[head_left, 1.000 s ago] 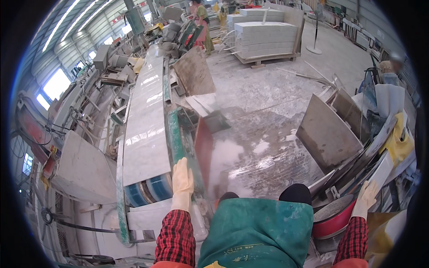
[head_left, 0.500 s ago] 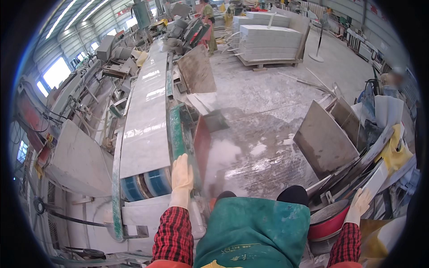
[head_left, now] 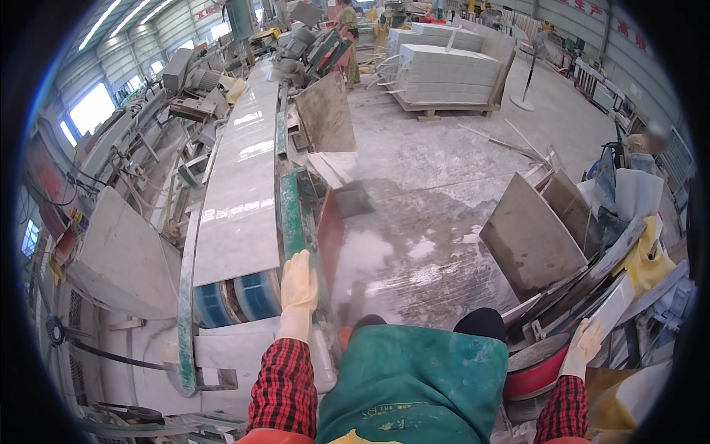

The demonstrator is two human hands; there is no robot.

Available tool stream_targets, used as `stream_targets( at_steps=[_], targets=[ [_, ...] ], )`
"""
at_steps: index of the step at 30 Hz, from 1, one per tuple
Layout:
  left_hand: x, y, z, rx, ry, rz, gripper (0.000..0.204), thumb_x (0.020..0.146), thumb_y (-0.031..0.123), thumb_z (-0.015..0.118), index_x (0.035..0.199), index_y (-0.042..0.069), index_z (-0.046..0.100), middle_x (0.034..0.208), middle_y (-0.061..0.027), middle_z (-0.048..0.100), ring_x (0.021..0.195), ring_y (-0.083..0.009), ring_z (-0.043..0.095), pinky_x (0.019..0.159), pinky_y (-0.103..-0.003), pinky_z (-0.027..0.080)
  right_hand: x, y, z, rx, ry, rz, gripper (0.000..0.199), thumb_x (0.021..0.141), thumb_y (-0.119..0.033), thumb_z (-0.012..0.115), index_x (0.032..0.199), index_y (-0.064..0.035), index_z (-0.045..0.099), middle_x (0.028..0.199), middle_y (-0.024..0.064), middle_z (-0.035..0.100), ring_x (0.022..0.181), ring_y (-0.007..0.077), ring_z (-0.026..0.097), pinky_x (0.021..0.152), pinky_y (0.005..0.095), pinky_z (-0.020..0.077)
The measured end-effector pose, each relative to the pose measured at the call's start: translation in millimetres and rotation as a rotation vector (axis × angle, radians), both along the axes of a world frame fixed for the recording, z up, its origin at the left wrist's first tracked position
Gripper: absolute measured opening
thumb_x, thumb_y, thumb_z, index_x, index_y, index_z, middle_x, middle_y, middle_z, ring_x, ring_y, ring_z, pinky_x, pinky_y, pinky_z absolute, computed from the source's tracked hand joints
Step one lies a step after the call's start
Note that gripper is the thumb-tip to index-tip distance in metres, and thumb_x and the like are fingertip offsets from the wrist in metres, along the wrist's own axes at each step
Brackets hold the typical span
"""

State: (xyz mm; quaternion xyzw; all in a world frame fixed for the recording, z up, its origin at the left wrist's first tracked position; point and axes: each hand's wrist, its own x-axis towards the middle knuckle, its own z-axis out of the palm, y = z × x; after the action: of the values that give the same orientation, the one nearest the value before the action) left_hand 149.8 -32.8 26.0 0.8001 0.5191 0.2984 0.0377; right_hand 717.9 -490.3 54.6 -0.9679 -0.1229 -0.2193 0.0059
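Observation:
My left hand (head_left: 299, 296), in a pale rubber glove, lies with its fingers stretched out on the green side rail (head_left: 293, 214) of a conveyor. Its palm faces down and it holds nothing. Beside it, a long pale stone slab (head_left: 240, 214) lies along the conveyor, ending short of blue rollers (head_left: 259, 294). On the other side, my right hand (head_left: 584, 344), gloved the same way, has its fingers extended. It is next to a red round tub-like thing (head_left: 531, 370) and the near end of a white strip (head_left: 615, 302); I cannot tell whether it touches the strip.
Brown slabs (head_left: 531, 237) lean among scraps on the right, with a yellow cloth (head_left: 645, 255) nearby. A palletised stack of white slabs (head_left: 447, 74) stands ahead. Left of the conveyor sits a large pale slab (head_left: 122, 255). A person (head_left: 349, 37) stands far off. The floor (head_left: 414, 259) looks wet.
My view has shifted slightly, so the scene sits a little differently in the picture. Both hands keep nearly the same places beside the rail and the red tub-like thing.

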Motion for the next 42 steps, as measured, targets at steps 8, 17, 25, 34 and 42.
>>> stream_targets(
  at_steps=[8,17,25,34,42],
  targets=[
    [-1,1,1,-0.022,-0.011,-0.003,0.043,0.090,0.007,0.058,0.132,0.000,0.053,0.132,-0.0257,0.058,0.125,-0.0441,0.051,0.109,-0.049,0.040,-5,-3,-2,-0.042,0.010,-0.019,0.051,0.100,-0.043,0.048,0.138,-0.0091,0.052,0.140,0.0148,0.054,0.129,0.0331,0.050,0.100,0.0495,0.0448],
    [-1,1,2,-0.045,-0.016,0.011,0.042,0.089,0.006,0.058,0.131,0.001,0.053,0.131,-0.0246,0.058,0.124,-0.0434,0.051,0.108,-0.048,0.041,-14,1,-1,-0.035,0.099,-0.059,0.054,0.101,-0.045,0.046,0.142,-0.0097,0.049,0.145,0.0151,0.051,0.133,0.0329,0.047,0.104,0.0507,0.0416],
    [-1,4,-6,0.044,-0.017,-0.013,0.043,0.087,0.005,0.059,0.129,0.001,0.054,0.126,-0.0236,0.060,0.116,-0.0428,0.053,0.102,-0.048,0.044,4,-16,-15,-0.033,0.196,-0.078,0.060,0.102,-0.048,0.042,0.149,-0.0114,0.043,0.150,0.0155,0.047,0.139,0.0334,0.042,0.110,0.0507,0.0365],
    [2,0,0,-0.037,-0.028,0.011,0.044,0.089,0.003,0.061,0.133,0.002,0.055,0.131,-0.0238,0.060,0.124,-0.0410,0.053,0.108,-0.044,0.042,53,-31,-7,-0.028,0.358,0.081,0.065,0.101,-0.051,0.047,0.157,-0.0205,0.033,0.160,0.0114,0.035,0.147,0.0331,0.031,0.116,0.0504,0.0285],
    [-4,5,-13,0.001,-0.005,-0.040,0.045,0.090,0.005,0.059,0.134,-0.001,0.052,0.131,-0.0250,0.058,0.122,-0.0439,0.052,0.106,-0.047,0.042,93,-30,-14,0.011,0.257,0.080,0.057,0.103,-0.044,0.044,0.154,-0.0195,0.038,0.159,0.0089,0.037,0.146,0.0283,0.034,0.114,0.0516,0.0312]
  ],
)
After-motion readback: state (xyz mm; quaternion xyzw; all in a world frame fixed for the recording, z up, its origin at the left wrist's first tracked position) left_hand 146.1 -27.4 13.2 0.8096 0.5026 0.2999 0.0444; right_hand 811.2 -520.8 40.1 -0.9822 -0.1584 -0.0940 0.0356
